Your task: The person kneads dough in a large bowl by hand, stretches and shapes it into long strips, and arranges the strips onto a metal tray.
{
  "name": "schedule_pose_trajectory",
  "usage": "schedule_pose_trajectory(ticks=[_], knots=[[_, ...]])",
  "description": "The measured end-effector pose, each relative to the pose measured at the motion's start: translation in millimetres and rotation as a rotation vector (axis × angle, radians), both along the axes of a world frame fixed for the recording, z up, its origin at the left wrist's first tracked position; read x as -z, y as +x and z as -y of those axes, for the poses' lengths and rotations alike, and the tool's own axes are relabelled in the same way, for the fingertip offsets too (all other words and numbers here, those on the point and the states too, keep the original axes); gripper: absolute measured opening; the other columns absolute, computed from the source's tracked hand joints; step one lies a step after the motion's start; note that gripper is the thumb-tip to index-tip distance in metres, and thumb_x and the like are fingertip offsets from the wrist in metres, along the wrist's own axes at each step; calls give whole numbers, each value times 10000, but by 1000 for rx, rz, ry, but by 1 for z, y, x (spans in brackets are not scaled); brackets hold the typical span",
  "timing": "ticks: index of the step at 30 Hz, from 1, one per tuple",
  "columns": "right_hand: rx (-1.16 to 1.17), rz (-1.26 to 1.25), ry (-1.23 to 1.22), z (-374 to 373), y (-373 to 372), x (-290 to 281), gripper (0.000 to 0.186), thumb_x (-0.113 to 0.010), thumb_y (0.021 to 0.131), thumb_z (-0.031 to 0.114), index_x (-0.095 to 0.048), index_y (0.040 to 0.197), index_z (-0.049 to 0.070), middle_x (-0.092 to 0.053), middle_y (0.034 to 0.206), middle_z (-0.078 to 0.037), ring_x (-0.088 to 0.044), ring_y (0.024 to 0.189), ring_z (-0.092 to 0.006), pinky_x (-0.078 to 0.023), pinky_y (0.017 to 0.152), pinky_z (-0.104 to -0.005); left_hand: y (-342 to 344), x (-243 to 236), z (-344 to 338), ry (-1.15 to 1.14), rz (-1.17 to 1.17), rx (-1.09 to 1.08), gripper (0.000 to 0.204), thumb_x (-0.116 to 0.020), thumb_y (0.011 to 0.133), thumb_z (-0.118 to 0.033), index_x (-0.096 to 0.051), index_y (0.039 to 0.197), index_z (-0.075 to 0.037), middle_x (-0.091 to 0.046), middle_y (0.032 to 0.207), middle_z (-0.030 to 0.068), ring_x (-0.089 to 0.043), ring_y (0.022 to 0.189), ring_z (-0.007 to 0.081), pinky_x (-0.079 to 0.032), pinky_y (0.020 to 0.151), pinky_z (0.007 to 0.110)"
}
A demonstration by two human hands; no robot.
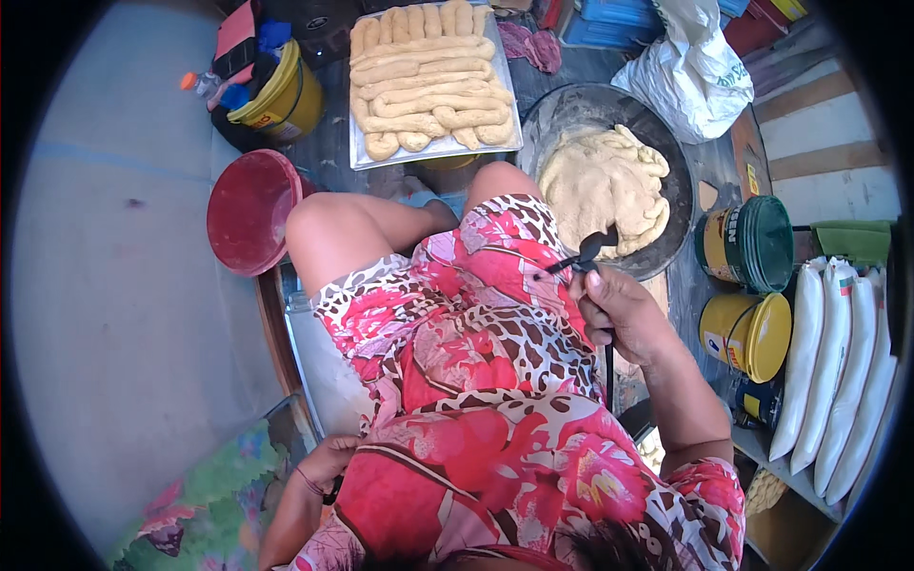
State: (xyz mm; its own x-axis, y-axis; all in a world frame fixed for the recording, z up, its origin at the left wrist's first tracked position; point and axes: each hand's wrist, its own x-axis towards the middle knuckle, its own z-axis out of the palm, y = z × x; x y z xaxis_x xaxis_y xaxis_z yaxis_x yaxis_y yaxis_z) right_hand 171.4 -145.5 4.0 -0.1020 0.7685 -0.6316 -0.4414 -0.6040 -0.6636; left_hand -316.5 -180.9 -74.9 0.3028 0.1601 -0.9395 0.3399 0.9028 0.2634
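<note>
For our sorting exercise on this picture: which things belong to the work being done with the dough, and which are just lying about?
In use:
right hand holding a black spoon
dark pan of dough
metal tray of shaped dough rolls

Lying about:
red basin
yellow buckets
white plastic bag
white sacks
left hand, resting by the hip

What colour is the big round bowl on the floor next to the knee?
The bowl is dark red. The head view shows it by the person's left knee.
</note>
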Motion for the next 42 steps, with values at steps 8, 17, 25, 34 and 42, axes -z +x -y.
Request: schedule_pose_trajectory(ticks=[8,17,25,34,42], knots=[[-97,-26,4,-23,-27,-5,240,-513,881,310,-474,904,74,-302,569,65,-256,454,-33,-253,407,-198,28,-41,-6,54,150,-498,149,-528,789,7,-595,918,42,-640,850,122,-492,501,88,-472,539,223],[-247,-248,-19,-14,-38,-4,220,-569,814,220,-513,816,7,-387,536,15,-306,424,-45,-240,361,-190,40,-83,-15,100,91,-657,198,-554,823,-64,-593,995,26,-547,626,20,-460,463,68,-367,444,194],[-58,-412,180,2,4,-31,254,-536,855,235,-547,845,-19,-332,475,25,-277,457,-54,-218,358,-179,41,-121,-28,182,296,-796,215,-513,848,-56,-577,1036,28,-571,705,55,-426,447,57,-383,444,208],[-184,-309,55,-22,-33,8,246,-520,864,248,-530,818,7,-344,516,33,-275,416,-47,-237,381,-187,108,-57,-74,11,797,-675,344,-392,801,-74,-521,1084,73,-568,1059,235,-566,998,368,-433,907,453],[-62,-310,180,-14,-16,-11,260,-533,857,260,-522,789,9,-361,527,27,-268,416,-39,-239,378,-195,105,-88,-83,619,246,55,228,-549,826,-72,-545,1023,42,-607,932,112,-591,765,147,-460,704,257]])
